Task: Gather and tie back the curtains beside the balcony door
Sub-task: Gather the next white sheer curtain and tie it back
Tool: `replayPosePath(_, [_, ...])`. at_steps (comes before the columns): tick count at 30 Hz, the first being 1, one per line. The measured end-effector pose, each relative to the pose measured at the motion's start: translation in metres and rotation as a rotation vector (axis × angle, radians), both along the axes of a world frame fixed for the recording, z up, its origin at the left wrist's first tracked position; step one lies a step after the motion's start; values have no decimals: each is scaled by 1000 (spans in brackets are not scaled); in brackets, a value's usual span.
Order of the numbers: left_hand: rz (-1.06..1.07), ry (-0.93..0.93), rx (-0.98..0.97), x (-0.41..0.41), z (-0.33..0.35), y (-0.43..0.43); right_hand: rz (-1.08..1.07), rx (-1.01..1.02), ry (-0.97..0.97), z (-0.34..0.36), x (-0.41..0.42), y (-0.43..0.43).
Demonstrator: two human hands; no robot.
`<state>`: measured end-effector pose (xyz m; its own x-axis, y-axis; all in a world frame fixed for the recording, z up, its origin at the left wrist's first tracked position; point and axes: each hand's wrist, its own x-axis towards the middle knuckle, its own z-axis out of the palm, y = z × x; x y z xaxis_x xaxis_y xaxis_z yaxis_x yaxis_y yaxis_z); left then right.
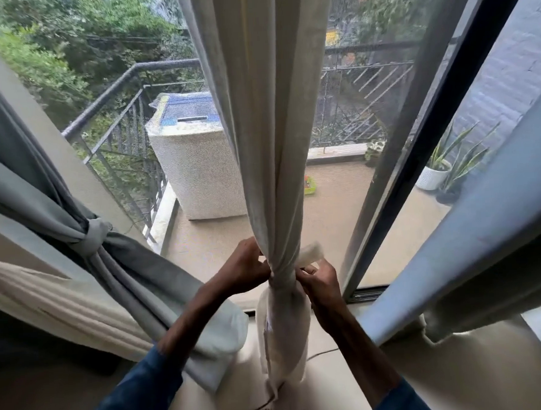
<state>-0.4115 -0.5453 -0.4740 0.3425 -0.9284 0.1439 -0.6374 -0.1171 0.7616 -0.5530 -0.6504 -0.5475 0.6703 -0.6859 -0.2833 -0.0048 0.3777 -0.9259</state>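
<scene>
I have the cream curtain [272, 136] hanging straight down in front of me, its long axis vertical, bunched at a waist between my hands. My left hand [245, 266] pinches the tie [283, 280] on one side; my right hand [317, 285] grips its loose end [311, 253] on the other, equally near. The knot itself is hidden behind the fingers. The grey curtain [88, 243] at left is already tied.

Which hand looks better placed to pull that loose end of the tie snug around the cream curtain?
Probably the right hand. The loose tie end sticks out on its side, just above its fingers. The left hand pinches the knot on the far side of the cream curtain, so it seems better suited to bracing.
</scene>
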Motion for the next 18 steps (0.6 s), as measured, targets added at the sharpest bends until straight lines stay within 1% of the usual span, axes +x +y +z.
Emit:
replayPosePath(2, [-60, 113, 48, 0, 6, 2, -60, 2, -31, 3, -1, 1])
replayPosePath(4, [-169, 271, 108, 1, 6, 6, -129, -29, -43, 1, 0, 0])
replayPosePath(6, [-232, 350, 139, 2, -1, 7, -179, -44, -41, 1, 2, -1])
replayPosePath(8, [-201, 361, 94, 1, -11, 4, -205, -62, -60, 3, 3, -2])
replayPosePath(10, [-124, 374, 10, -1, -17, 0, -217, -63, -66, 2, 6, -5])
replayPosePath(14, [17, 414, -124, -3, -18, -9, -229, 30, -129, 5, 1, -16])
replayPosePath(16, [79, 387, -131, -1, -15, -11, -245, 13, -137, 7, -2, -19])
replayPosePath(18, [111, 311, -129, 2, -16, -14, -253, -25, -165, 8, -5, -20])
